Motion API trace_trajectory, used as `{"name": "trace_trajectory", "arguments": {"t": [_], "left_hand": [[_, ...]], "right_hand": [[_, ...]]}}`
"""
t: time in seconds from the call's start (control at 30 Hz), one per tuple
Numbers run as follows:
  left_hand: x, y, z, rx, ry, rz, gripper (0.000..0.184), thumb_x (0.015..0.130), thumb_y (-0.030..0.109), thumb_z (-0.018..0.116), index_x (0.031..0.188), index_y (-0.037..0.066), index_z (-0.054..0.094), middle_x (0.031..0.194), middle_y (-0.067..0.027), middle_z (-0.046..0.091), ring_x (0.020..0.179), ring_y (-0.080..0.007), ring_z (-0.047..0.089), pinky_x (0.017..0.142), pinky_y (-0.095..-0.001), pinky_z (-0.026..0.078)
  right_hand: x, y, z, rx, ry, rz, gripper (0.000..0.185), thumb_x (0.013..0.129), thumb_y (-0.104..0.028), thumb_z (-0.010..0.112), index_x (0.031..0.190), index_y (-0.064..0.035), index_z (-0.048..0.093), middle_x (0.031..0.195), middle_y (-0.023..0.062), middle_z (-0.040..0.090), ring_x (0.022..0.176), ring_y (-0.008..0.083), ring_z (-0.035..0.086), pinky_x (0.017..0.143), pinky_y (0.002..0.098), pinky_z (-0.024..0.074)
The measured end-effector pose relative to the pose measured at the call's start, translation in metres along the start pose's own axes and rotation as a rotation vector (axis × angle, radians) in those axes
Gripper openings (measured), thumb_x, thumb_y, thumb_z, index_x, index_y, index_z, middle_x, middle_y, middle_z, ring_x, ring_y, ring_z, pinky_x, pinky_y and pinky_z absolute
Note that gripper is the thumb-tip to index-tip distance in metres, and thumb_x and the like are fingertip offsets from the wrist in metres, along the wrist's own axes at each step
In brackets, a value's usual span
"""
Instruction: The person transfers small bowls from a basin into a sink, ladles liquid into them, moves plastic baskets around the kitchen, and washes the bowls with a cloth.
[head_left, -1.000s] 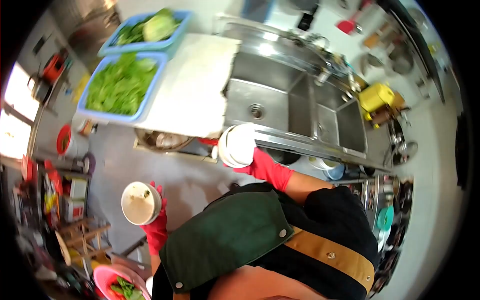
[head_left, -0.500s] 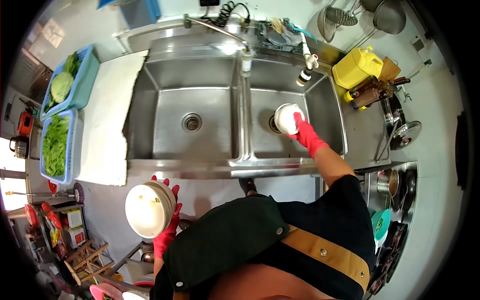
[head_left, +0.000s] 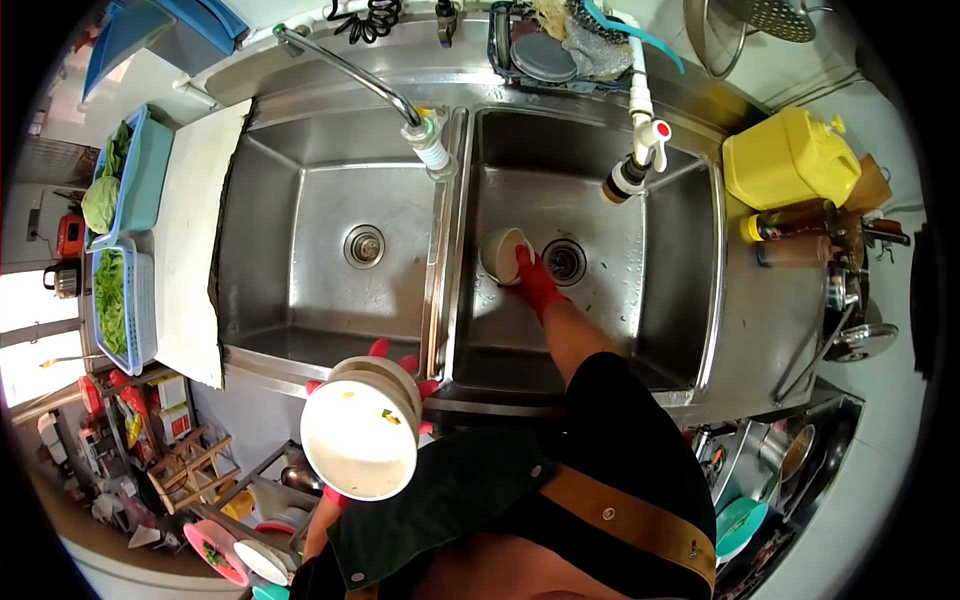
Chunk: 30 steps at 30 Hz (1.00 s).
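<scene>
Bowl [head_left: 495, 259] clamped in the right hand [head_left: 541, 288] lies between drain [head_left: 563, 262] and divider [head_left: 446, 245], left hand [head_left: 427, 388] gripping stacked bowls [head_left: 358, 440].

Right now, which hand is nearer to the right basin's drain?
Right hand: beside the drain, in that basin. Left hand: farther off, holding stacked bowls near the front edge.

The faucet [head_left: 428, 150] stands behind the two sinks [head_left: 365, 245].

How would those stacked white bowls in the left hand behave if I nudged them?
The stacked white bowls look rigid, so they'd probably hold their shape. Being nested and smooth, they could shift or slip against the gloved fingers. The food scraps inside might slide.
</scene>
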<state>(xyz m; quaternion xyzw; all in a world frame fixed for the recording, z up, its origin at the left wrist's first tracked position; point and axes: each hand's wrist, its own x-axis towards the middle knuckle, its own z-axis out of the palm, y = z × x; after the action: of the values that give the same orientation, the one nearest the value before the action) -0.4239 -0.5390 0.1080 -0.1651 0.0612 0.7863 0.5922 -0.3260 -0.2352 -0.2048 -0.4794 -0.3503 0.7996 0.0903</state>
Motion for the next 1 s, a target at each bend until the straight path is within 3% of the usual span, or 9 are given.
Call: {"name": "trace_trajectory", "arguments": {"t": [0.17,0.27,0.37,0.5,0.7,0.8,0.87,0.93,1.0], "left_hand": [[0.021,-0.014,0.001,-0.028,0.075,-0.024,0.105,0.076,0.08,0.056,0.156,0.023,0.018,0.157,-0.0171,0.024,0.14,-0.0497,0.025,0.101,-0.0733,0.036],[0.032,-0.02,-0.002,-0.016,0.041,-0.04,0.1,0.081,0.073,0.057,0.156,0.021,0.015,0.156,-0.0223,0.023,0.141,-0.0493,0.025,0.1,-0.0702,0.04],[0.04,-0.022,-0.009,0.01,-0.008,-0.085,0.097,0.084,0.069,0.057,0.156,0.021,0.014,0.157,-0.0206,0.021,0.143,-0.0487,0.021,0.104,-0.0724,0.034],[0.047,-0.023,-0.017,0.065,-0.004,-0.12,0.101,0.082,0.07,0.058,0.156,0.02,0.013,0.158,-0.0195,0.021,0.142,-0.0488,0.021,0.104,-0.0731,0.032],[0.059,-0.039,-0.007,0.103,0.147,-0.128,0.1,0.077,0.081,0.052,0.151,0.016,0.033,0.147,-0.0194,0.042,0.135,-0.0477,0.038,0.107,-0.0631,0.037],[0.071,-0.044,-0.025,0.067,0.121,-0.15,0.098,0.079,0.082,0.047,0.15,0.016,0.036,0.146,-0.0187,0.044,0.134,-0.0429,0.041,0.108,-0.06,0.037],[0.077,-0.043,-0.019,0.227,0.086,-0.162,0.089,0.09,0.077,0.029,0.148,0.009,0.037,0.142,-0.0181,0.049,0.13,-0.0341,0.048,0.111,-0.051,0.038],[0.093,-0.041,-0.043,0.515,0.225,-0.17,0.093,0.087,0.078,0.035,0.15,0.01,0.033,0.147,-0.0193,0.043,0.137,-0.0374,0.039,0.11,-0.0555,0.037],[0.12,-0.057,-0.037,0.411,0.377,-0.209,0.087,0.094,0.072,0.022,0.148,0.005,0.036,0.147,-0.0165,0.044,0.137,-0.0334,0.041,0.115,-0.0472,0.032]], "right_hand": [[-0.01,-0.012,0.006,-0.19,0.071,-0.087,0.064,0.091,-0.04,0.061,0.143,-0.0083,0.04,0.132,0.0189,0.054,0.117,0.0376,0.055,0.082,0.0455,0.0557],[0.054,0.026,-0.037,-0.735,0.172,-0.647,0.052,0.094,-0.032,0.061,0.137,-0.0058,0.049,0.13,0.0175,0.058,0.116,0.0289,0.058,0.096,0.0384,0.0488],[0.037,-0.024,-0.025,-0.914,0.094,-0.84,0.042,0.086,-0.025,0.061,0.125,-0.01,0.06,0.123,0.0183,0.06,0.111,0.0375,0.057,0.093,0.0463,0.048],[0.007,-0.067,0.0,-1.354,0.077,-0.866,0.023,0.085,-0.026,0.062,0.102,-0.0149,0.071,0.112,0.0093,0.065,0.105,0.0339,0.06,0.089,0.0446,0.0501],[0.029,-0.081,-0.003,-1.859,0.042,-0.602,0.031,0.082,-0.039,0.066,0.097,-0.0119,0.07,0.109,0.0122,0.066,0.105,0.0303,0.061,0.082,0.0461,0.0525],[-0.028,-0.109,-0.002,-1.633,0.055,-0.671,0.047,0.082,-0.049,0.066,0.106,-0.0086,0.067,0.111,0.0143,0.065,0.106,0.0301,0.061,0.083,0.0458,0.0526],[-0.056,-0.109,-0.007,-1.328,-0.089,-0.771,0.063,0.083,-0.06,0.065,0.118,-0.0071,0.063,0.114,0.013,0.064,0.109,0.0287,0.06,0.084,0.0461,0.0526],[-0.146,-0.153,0.01,-0.449,-0.512,0.258,0.078,0.086,-0.073,0.052,0.132,-0.0108,0.054,0.126,0.0085,0.06,0.119,0.0283,0.055,0.086,0.0483,0.0528],[-0.191,-0.136,0.004,-0.105,-0.651,0.323,0.083,0.085,-0.079,0.042,0.14,-0.0166,0.046,0.136,0.0058,0.054,0.124,0.0283,0.053,0.088,0.0511,0.0527]]}}
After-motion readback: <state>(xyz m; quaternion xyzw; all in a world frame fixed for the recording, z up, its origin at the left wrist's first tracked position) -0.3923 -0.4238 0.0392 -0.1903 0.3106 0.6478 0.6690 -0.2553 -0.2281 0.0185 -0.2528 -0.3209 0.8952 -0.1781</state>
